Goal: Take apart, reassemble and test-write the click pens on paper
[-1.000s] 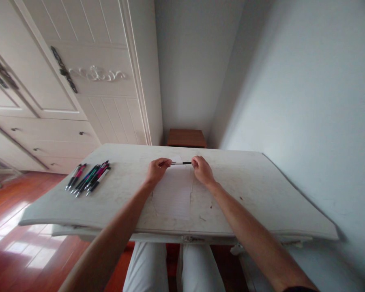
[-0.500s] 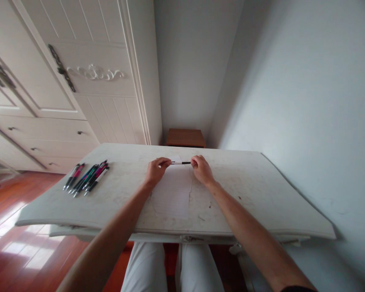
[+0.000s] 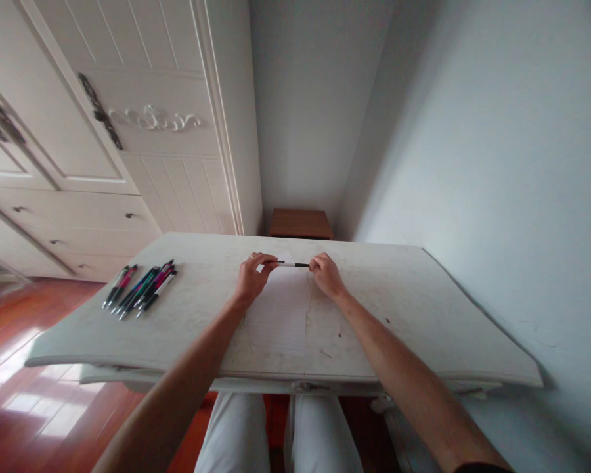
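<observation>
Left hand (image 3: 253, 276) and right hand (image 3: 326, 273) pinch opposite ends of a slim black-and-white plastic-looking pen (image 3: 294, 265) over the rectangular white lined paper's (image 3: 278, 318) far end; I judge this two-handed handling, calling next for steady, level fingertips.

left grip (image 3: 251, 276): pinched | right grip (image 3: 326, 273): curled, level with left | forearms (image 3: 194, 368): stretched forward, angled inward

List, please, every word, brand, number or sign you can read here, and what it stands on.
No word, label, brand, number or sign can be read.
Held pen: too small to tell whether it bears print.
Loose pens: likewise too small.
Paper: faintly ruled, with no readable writing.
</observation>
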The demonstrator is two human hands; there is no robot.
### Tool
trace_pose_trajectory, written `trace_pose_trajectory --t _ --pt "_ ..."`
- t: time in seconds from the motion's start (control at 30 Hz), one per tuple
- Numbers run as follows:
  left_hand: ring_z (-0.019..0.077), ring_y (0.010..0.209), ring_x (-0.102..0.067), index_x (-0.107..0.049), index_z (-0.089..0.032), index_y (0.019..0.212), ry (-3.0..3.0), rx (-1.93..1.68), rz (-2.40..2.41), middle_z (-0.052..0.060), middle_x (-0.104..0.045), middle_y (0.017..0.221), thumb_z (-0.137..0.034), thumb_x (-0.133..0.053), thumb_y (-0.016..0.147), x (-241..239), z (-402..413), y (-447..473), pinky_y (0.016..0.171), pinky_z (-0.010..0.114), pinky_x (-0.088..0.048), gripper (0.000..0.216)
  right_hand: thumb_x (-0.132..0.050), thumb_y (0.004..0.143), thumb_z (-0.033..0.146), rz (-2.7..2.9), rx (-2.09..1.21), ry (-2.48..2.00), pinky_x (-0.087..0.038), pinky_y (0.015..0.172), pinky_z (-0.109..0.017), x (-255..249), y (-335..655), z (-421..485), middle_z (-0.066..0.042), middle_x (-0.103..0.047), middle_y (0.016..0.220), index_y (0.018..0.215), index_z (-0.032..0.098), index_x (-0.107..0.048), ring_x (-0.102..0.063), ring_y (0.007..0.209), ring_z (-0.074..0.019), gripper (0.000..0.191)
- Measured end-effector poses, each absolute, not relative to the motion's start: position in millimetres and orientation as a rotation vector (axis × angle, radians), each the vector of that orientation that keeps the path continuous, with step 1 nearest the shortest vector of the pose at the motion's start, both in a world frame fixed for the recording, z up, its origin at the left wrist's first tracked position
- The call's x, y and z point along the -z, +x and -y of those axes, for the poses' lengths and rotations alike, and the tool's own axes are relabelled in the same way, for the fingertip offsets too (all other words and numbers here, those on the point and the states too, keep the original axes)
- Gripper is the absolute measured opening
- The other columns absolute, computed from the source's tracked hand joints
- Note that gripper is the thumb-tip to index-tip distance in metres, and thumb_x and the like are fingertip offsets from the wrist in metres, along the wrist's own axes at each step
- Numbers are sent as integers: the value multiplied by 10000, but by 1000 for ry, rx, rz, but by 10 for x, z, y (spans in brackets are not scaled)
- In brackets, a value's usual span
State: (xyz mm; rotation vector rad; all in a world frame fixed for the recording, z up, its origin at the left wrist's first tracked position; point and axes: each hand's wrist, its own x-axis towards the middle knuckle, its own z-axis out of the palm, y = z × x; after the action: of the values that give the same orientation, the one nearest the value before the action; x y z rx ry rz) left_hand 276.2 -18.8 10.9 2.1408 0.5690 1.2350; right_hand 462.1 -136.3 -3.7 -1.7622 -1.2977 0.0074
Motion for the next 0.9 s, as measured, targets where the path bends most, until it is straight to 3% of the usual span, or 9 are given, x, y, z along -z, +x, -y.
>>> trace_pose_trajectory --t 0.3,0.7,0.9 --pt "206 818 -589 -732 -219 828 2265 -1327 -372 66 -717 816 -283 -578 905 -181 283 2718 796 351 -473 184 -461 841 161 1354 -99 -1720 -403 781 -291 -23 4674 1388 -23 -534 753 574 214 -460 -530 774 -169 272" --pt "201 830 -613 -719 -216 915 2154 -1295 -481 66 -724 875 -351 -639 855 -207 311 2729 824 350 -494 168 -427 860 466 1131 -429 -1685 -410 637 -273 -24 4697 1401 -14 -601 652 640 204 -557 -541 654 -160 366" --pt "153 671 -622 -646 -148 1044 1634 -1140 -568 42 -696 756 -513 -737 724 -200 241 2770 635 270 -491 494 -552 770 489 940 -574 -1618 -445 684 -301 -105 4617 1418 -53 -686 684 639 181 -667 -610 683 -178 354"
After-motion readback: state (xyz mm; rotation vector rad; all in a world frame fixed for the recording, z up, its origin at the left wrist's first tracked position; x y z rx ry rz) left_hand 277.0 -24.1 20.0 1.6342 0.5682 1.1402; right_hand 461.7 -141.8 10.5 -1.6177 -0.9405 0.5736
